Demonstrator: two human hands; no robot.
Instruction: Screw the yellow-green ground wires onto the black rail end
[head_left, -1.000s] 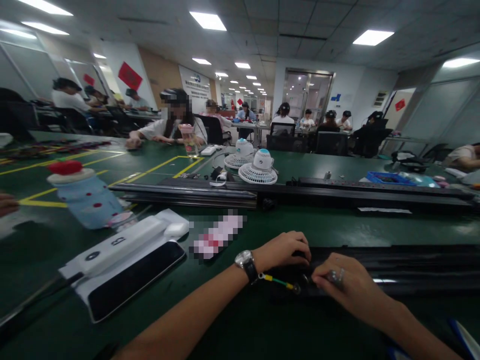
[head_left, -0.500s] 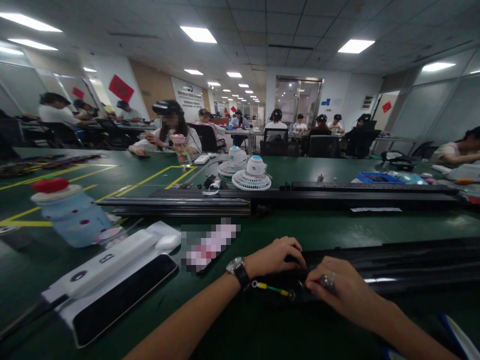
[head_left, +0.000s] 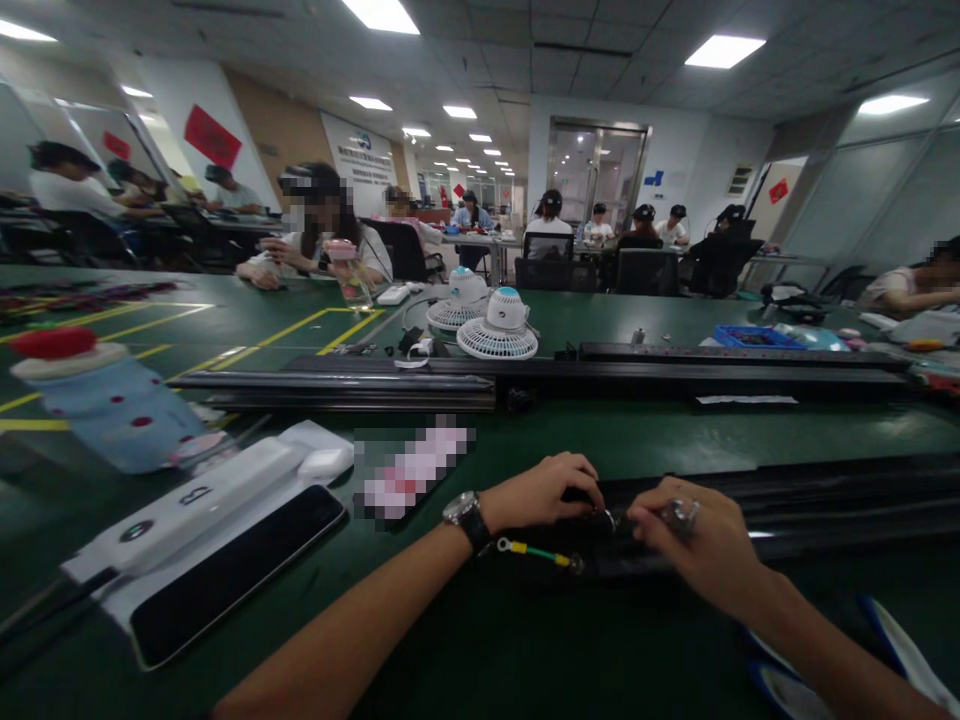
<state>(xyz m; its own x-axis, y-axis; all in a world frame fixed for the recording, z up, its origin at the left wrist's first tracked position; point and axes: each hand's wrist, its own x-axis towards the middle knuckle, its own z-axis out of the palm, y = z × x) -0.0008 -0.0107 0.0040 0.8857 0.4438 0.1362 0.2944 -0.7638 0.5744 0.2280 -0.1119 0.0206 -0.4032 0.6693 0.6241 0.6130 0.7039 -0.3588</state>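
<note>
My left hand (head_left: 551, 490), wearing a wristwatch (head_left: 466, 518), is closed with its fingers bent down at the near end of a long black metal profile (head_left: 847, 490). A small shiny metal piece (head_left: 609, 519) shows at its fingertips. My right hand (head_left: 701, 535), with a ring on one finger, is closed in a pinch just to the right; motion blurs its fingertips, and what they hold is not visible. A short green-and-yellow wire with ring terminals (head_left: 538, 552) sticks out leftward from the profile's end, below my left hand.
To the left lie a dark-screened phone (head_left: 240, 575), a white power strip (head_left: 187, 500) and a blue bottle (head_left: 120, 410). Farther back are more profiles (head_left: 390, 388), two white fans (head_left: 499, 325) and a blue tray (head_left: 754, 336). Blue-and-white handles (head_left: 787, 690) lie near my right forearm. A person sits across the table.
My right hand has drawn a little to the right, away from my left fingertips, where the shiny piece now shows. The camera view has tilted slightly down.
</note>
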